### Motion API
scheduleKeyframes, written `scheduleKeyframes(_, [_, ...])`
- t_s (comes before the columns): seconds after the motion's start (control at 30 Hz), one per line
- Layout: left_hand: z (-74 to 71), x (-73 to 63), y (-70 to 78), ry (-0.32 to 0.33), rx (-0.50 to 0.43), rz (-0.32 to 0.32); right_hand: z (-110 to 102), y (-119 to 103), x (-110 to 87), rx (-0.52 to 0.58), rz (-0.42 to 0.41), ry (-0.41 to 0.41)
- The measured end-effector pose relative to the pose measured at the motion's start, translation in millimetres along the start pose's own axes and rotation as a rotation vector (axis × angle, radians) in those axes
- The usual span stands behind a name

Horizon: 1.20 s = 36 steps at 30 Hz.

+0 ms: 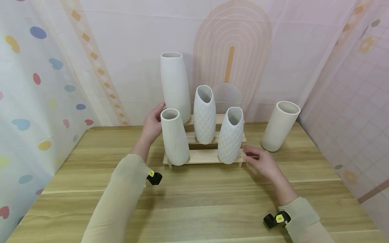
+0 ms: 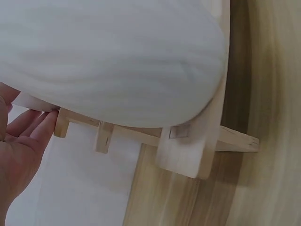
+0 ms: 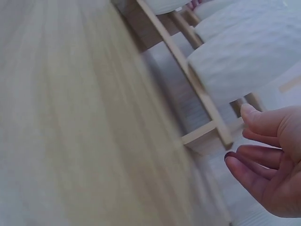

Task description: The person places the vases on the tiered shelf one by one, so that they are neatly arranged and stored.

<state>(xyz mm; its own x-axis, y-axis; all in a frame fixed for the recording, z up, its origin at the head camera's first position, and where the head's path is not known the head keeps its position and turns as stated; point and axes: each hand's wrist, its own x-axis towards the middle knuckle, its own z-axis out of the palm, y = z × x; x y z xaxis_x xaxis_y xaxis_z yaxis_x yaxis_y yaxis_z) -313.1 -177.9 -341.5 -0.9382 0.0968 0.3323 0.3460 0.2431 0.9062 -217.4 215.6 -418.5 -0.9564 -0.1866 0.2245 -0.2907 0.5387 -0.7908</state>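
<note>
A three-tier wooden stand (image 1: 204, 156) bears several white vases. On its top tier at the left is a tall smooth vase (image 1: 175, 86), with my left hand (image 1: 153, 125) at its left side. Extended fingers (image 2: 40, 129) reach the far end of the stand in the left wrist view, right by a vase's base. A ribbed vase (image 1: 175, 140) occupies the bottom tier's left end. One textured vase (image 1: 205, 116) stands on the middle tier, another textured vase (image 1: 231, 138) on the bottom right. Loosely bent, the fingers of my right hand (image 3: 268, 160) surround the lower tier's right end, holding no vase.
Off the stand, at the right, a ribbed cylindrical vase (image 1: 280, 126) is on the wooden table (image 1: 206, 206). Patterned curtains (image 1: 133, 40) hang along the back and both sides. A small black camera (image 1: 155, 178) is worn on the left wrist, another black camera (image 1: 275, 219) on the right.
</note>
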Motion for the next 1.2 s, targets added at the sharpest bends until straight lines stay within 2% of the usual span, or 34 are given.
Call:
scheduleKeyframes(0.27, [-6.0, -14.2, -9.8, -0.005, 0.003, 0.006, -16, -12, -3.9, 0.033, 0.025, 0.077])
scheduleKeyframes(0.53, [-16.5, -41.0, -21.5, 0.027, 0.010, 0.036, -30, -13, -8.4, 0.108, -0.076, 0.204])
scheduleKeyframes(0.73, [-24.8, -63.9, -32.9, -0.001, 0.012, 0.038, -43, -13, -13.2, 0.146, -0.103, 0.286])
scheduleKeyframes(0.9, [-27.7, -83.4, -43.1, -0.043, 0.046, 0.008, -54, -12, -14.9, 0.176, -0.096, 0.358])
scheduleKeyframes(0.97, [-27.8, -90.9, -47.0, -0.069, 0.056, -0.024, -57, -12, -15.2, 0.183, -0.069, 0.400])
scheduleKeyframes(1.13, [-24.1, -104.8, -54.4, -0.130, 0.049, -0.094, -64, -13, -13.9, 0.240, -0.026, 0.539])
scheduleKeyframes(1.2, [-21.8, -108.6, -56.9, -0.145, 0.040, -0.107, -66, -12, -12.5, 0.252, -0.052, 0.593])
